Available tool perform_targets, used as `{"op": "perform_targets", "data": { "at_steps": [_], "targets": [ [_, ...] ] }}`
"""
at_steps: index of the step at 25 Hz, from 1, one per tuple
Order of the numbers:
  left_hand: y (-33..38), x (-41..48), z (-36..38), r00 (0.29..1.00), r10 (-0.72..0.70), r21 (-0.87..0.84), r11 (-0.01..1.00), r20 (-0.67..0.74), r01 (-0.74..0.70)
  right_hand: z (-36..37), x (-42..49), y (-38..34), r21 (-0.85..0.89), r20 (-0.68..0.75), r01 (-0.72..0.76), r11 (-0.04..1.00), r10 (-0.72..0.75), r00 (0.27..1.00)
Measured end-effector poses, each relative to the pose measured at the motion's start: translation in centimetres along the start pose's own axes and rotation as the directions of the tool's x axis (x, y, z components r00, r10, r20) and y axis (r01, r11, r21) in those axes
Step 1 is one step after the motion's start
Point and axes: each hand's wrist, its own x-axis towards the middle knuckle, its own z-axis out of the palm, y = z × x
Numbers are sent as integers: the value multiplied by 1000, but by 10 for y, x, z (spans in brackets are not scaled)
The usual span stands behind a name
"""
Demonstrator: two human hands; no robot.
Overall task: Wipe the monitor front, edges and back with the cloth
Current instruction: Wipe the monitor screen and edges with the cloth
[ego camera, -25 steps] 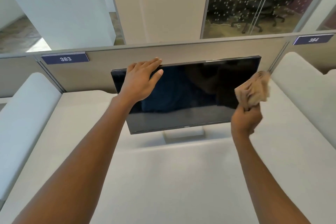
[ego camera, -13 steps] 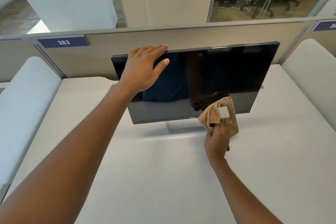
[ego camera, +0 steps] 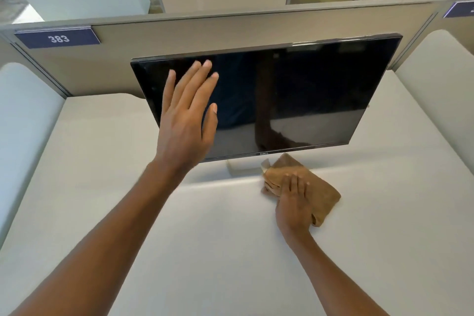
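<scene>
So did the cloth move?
Yes. The cloth came down from the right edge of the monitor onto the desk, under the right hand.

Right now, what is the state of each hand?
Left hand: open, fingers straight, before the monitor; touch cannot be told.
Right hand: open, fingers flat on the cloth, which lies on the desk.

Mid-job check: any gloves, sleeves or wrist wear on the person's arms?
None visible. The left hand and right hand are ungloved, with no rings, watch or bands. Both forearms are bare to the frame edge; no sleeve shows.
</scene>
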Motion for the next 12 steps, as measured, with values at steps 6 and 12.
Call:
{"op": "perform_targets", "data": {
  "at_steps": [6, 12],
  "targets": [
    [15, -157, 44, 908, -57, -206, 966, 415, 155, -13, 34, -7, -45, 20, 4, 999, -3, 1000],
    [13, -244, 86, 650, -533, 80, 803, 541, 591, -18, 45, -10, -63, 85, 25, 998, -19, 996]
  ]
}}
